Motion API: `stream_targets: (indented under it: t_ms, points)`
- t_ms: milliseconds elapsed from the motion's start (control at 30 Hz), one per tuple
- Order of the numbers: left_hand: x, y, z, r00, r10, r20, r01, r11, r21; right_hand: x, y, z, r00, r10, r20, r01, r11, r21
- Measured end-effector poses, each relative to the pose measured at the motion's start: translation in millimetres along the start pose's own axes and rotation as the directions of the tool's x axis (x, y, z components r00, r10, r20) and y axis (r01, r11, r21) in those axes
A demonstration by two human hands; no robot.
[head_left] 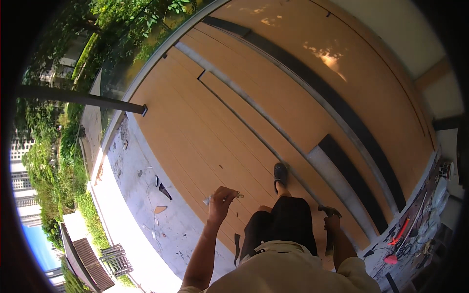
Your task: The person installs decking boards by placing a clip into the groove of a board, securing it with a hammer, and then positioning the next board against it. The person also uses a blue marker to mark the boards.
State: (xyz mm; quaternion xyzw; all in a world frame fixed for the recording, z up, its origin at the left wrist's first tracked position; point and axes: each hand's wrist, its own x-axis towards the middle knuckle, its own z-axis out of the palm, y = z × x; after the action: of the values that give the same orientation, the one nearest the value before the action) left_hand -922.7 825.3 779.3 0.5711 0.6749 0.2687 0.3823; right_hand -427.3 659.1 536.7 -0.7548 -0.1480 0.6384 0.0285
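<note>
My left hand (pixel 221 202) is raised over the tan deck boards, fingers closed on small metal pieces (pixel 239 195), with something pale and crumpled beside them. My right hand (pixel 331 221) grips a hammer (pixel 331 211), its head at the top, beside my right thigh. Under me lie tan planks (pixel 185 127) in long rows, divided by grey gaps (pixel 254 112). Dark strips (pixel 349 176) run lengthwise to the right, some lying along those gaps. One of my dark shoes (pixel 281 173) rests on the boards ahead of my body.
A grey slab with scattered debris (pixel 160 188) borders the boards at left. A dark post (pixel 78 97), glass edge and greenery stand beyond. Tools, including a red one (pixel 403 229), and plastic bags (pixel 439 193) lie along the right edge. An outdoor bench (pixel 116 260) shows at lower left.
</note>
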Motion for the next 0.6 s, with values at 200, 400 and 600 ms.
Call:
stream_targets:
  t_ms: [200,400,600]
  points:
    - [98,-12,-37,0.951,-0.202,0.234,0.234,0.965,-0.117,-25,-138,53,0.982,-0.185,-0.022,0.187,0.977,0.099]
    - [180,-65,-62,0.884,-0.202,0.422,0.196,0.979,0.058,-13,-184,97,0.898,-0.386,-0.211,0.402,0.915,0.035]
    - [275,-96,-79,0.799,-0.228,0.557,0.121,0.968,0.222,-32,-167,142,0.872,-0.106,-0.478,0.142,0.989,0.04]
